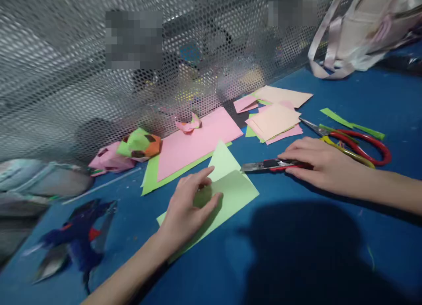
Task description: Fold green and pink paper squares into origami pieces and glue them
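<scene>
While the left hand (189, 204) lies with its fingers and thumb apart on a folded sheet of pale green paper (235, 195), the right hand (319, 162) is closed about the handle of a red-and-black utility knife (259, 166). The knife's blade points left, its tip at the paper's right edge — whether it sits between the layers one cannot tell. The green sheet rests on a blue tabletop (211, 278), one pointed corner standing out beyond the fold. Just past the right hand, and partly hidden by it, lie scissors with red and yellow handles (382, 149), near bright green paper strips (346, 121). Beyond the left hand, a broad pink sheet (198, 142) overlaps a bright green one (150, 177); right of these is a pile of peach, pink and green papers (277, 118). Farther out stand a green-and-orange folded paper shape (141, 144) and a perforated metal screen (75, 89) — and, at far right, a pale pink bag (362, 32).
</scene>
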Demonstrator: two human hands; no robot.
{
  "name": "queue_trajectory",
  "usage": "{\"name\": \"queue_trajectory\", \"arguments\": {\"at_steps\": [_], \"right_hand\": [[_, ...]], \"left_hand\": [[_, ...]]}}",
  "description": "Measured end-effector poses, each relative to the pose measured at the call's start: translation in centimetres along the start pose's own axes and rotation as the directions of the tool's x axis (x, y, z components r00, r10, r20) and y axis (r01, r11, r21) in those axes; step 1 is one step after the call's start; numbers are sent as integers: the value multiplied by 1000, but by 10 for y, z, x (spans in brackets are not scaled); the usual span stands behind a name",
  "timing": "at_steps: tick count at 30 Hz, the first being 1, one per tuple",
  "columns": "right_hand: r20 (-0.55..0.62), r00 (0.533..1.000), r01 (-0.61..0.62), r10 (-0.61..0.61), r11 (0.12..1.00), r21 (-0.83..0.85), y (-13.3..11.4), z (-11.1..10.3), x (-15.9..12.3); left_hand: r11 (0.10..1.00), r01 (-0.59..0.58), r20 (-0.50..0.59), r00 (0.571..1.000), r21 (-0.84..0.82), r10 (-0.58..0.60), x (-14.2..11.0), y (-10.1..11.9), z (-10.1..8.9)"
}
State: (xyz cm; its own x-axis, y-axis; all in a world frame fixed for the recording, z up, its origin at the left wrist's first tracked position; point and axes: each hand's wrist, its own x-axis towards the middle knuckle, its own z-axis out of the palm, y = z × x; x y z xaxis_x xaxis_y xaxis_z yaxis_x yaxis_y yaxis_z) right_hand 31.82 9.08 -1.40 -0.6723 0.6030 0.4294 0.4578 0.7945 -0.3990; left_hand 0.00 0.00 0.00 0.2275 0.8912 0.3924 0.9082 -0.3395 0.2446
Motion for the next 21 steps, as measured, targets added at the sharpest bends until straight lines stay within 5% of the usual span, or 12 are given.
{"name": "queue_trajectory", "arguments": {"at_steps": [12,16,21], "right_hand": [[224,973,48,-51,999,18,8,-9,-7],[237,971,26,-34,999,37,8,-11,-7],[248,968,21,-45,995,100,8,-10,-8]], "left_hand": [[998,-1,-46,999,58,3,-3,1,5],[961,-242,-43,967,135,250,2,-3,6],[861,-508,262,834,16,486,4,-11,7]]}}
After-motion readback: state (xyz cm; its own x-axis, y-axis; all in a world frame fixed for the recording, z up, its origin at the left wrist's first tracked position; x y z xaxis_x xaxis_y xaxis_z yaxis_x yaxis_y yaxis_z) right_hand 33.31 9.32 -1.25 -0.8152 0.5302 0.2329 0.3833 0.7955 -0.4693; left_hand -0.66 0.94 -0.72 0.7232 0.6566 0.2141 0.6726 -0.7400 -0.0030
